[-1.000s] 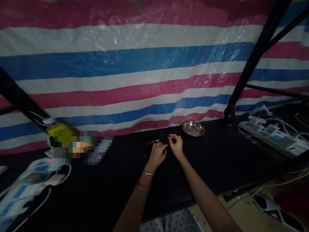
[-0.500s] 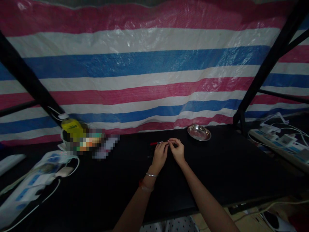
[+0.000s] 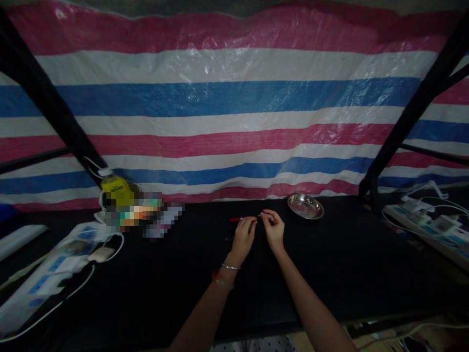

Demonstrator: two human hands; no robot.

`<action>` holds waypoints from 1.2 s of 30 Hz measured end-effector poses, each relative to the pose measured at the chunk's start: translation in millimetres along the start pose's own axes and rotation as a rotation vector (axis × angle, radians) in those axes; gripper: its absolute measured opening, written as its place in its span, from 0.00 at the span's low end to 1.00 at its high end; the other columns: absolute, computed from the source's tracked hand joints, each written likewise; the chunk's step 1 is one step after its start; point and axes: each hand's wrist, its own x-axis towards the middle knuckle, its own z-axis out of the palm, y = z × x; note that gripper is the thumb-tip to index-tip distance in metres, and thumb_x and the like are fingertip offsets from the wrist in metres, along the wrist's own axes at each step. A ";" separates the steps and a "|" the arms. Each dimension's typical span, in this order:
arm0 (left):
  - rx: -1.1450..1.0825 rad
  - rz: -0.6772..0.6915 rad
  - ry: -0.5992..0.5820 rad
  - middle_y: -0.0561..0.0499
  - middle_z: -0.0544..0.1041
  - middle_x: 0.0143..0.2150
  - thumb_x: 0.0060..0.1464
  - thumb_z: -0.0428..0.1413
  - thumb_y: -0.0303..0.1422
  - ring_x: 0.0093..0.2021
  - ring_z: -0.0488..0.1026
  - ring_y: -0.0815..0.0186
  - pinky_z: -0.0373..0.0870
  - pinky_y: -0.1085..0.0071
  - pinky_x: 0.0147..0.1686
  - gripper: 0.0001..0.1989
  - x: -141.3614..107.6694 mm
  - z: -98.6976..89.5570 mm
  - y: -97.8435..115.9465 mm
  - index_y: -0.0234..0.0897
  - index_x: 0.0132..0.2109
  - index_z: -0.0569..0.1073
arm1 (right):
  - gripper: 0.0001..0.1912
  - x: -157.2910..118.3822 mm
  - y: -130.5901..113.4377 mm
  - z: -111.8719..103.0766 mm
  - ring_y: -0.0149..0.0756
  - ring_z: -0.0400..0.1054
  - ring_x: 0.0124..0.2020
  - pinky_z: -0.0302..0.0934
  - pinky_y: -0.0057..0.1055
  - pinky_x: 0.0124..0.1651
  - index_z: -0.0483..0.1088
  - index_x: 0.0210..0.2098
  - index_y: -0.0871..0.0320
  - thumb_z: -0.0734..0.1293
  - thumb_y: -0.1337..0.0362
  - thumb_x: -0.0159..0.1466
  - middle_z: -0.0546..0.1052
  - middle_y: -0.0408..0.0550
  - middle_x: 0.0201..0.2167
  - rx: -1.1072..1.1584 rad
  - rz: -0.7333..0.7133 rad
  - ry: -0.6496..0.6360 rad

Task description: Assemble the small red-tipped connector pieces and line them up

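My left hand (image 3: 245,237), with a silver bangle at its wrist, is over the middle of the black table. Its fingers are closed in a pinch, and what they hold is too small to make out. A thin red stick-like thing (image 3: 235,220) pokes out just beyond its knuckles; whether the hand holds it or it lies on the table I cannot tell. Close by on the right, my right hand (image 3: 274,231) pinches thumb and forefinger together around something tiny and dark. A small gap separates the fingertips of both hands.
A round shallow metal dish (image 3: 305,206) stands right of my hands. At the left are a yellow bottle (image 3: 117,189), blurred-out items and a power strip (image 3: 47,278) with cables. Another power strip (image 3: 428,230) is at the right. Striped plastic sheeting (image 3: 234,98) hangs behind the table (image 3: 154,293).
My hands have drawn slightly apart at the fingertips, the right one shifting a little rightward. The whole view has swung slightly. The dish and bottle look undisturbed.
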 end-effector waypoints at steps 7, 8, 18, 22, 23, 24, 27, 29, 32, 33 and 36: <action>-0.022 -0.009 0.000 0.49 0.75 0.38 0.58 0.50 0.29 0.40 0.74 0.66 0.71 0.67 0.43 0.06 -0.8 2.7 -4.4 0.38 0.41 0.71 | 0.15 1.3 -3.3 2.0 0.35 0.72 0.28 0.64 0.32 0.37 0.71 0.31 0.61 0.71 0.57 0.50 0.77 0.46 0.23 0.113 0.082 -0.005; -0.022 -0.010 0.001 0.49 0.75 0.38 0.58 0.50 0.29 0.40 0.74 0.66 0.72 0.67 0.43 0.06 -0.9 3.0 -5.2 0.38 0.41 0.71 | 0.15 1.4 -3.7 2.2 0.35 0.72 0.28 0.65 0.32 0.37 0.71 0.31 0.61 0.71 0.57 0.50 0.77 0.46 0.24 0.123 0.094 -0.006; -0.017 0.010 0.002 0.49 0.76 0.37 0.58 0.50 0.30 0.40 0.74 0.66 0.72 0.67 0.42 0.07 -0.1 2.6 -5.3 0.38 0.42 0.71 | 0.15 1.6 -4.1 0.7 0.36 0.73 0.28 0.65 0.31 0.35 0.71 0.33 0.60 0.72 0.57 0.49 0.77 0.45 0.23 0.135 0.126 -0.030; -0.014 0.022 0.006 0.50 0.76 0.37 0.57 0.50 0.30 0.40 0.74 0.66 0.72 0.67 0.42 0.06 0.4 2.1 -4.5 0.38 0.42 0.71 | 0.15 2.1 -4.4 0.1 0.36 0.73 0.28 0.65 0.31 0.34 0.71 0.33 0.60 0.72 0.57 0.49 0.77 0.45 0.23 0.144 0.139 -0.035; -0.015 0.026 0.003 0.50 0.76 0.38 0.57 0.50 0.29 0.40 0.74 0.66 0.72 0.67 0.42 0.06 0.5 1.7 -4.1 0.38 0.42 0.70 | 0.16 2.1 -4.7 0.1 0.36 0.73 0.28 0.65 0.31 0.34 0.71 0.33 0.60 0.72 0.57 0.49 0.77 0.46 0.23 0.145 0.142 -0.036; -0.016 0.029 -0.001 0.50 0.76 0.38 0.57 0.50 0.29 0.40 0.74 0.67 0.72 0.67 0.42 0.07 0.6 1.4 -3.8 0.38 0.42 0.70 | 0.16 2.1 -5.0 0.2 0.36 0.73 0.28 0.65 0.31 0.35 0.71 0.33 0.60 0.72 0.57 0.49 0.78 0.46 0.23 0.146 0.144 -0.038; -0.021 0.030 -0.005 0.50 0.75 0.38 0.57 0.50 0.29 0.40 0.74 0.67 0.72 0.68 0.42 0.07 0.7 1.1 -3.4 0.38 0.42 0.70 | 0.16 1.5 -6.5 0.5 0.36 0.73 0.29 0.65 0.31 0.36 0.71 0.34 0.61 0.72 0.57 0.50 0.78 0.46 0.24 0.144 0.149 -0.040; -0.027 0.029 0.000 0.49 0.75 0.38 0.57 0.50 0.29 0.39 0.74 0.67 0.72 0.68 0.42 0.06 0.5 1.5 -3.8 0.37 0.42 0.70 | 0.16 1.1 -7.6 0.7 0.36 0.73 0.29 0.65 0.31 0.35 0.71 0.34 0.61 0.72 0.57 0.49 0.78 0.47 0.24 0.141 0.154 -0.040; -0.036 0.022 0.001 0.49 0.75 0.38 0.57 0.50 0.30 0.39 0.74 0.67 0.73 0.68 0.42 0.06 -0.1 2.6 -4.8 0.38 0.42 0.70 | 0.17 0.9 -8.7 1.1 0.37 0.73 0.29 0.65 0.31 0.34 0.71 0.33 0.61 0.72 0.57 0.49 0.78 0.47 0.23 0.136 0.152 -0.029; -0.038 0.015 -0.004 0.49 0.75 0.38 0.58 0.50 0.30 0.39 0.74 0.67 0.73 0.67 0.42 0.07 -0.3 2.8 -5.1 0.38 0.42 0.70 | 0.17 0.8 -8.6 1.3 0.37 0.73 0.28 0.65 0.31 0.34 0.71 0.33 0.61 0.72 0.56 0.49 0.77 0.46 0.23 0.135 0.147 -0.024; -0.039 -0.007 -0.021 0.49 0.75 0.39 0.58 0.50 0.31 0.40 0.74 0.66 0.73 0.67 0.42 0.07 -0.8 3.0 -5.4 0.38 0.43 0.70 | 0.17 0.2 -6.7 2.0 0.36 0.72 0.26 0.65 0.30 0.31 0.72 0.33 0.60 0.71 0.56 0.49 0.76 0.45 0.21 0.111 0.137 -0.029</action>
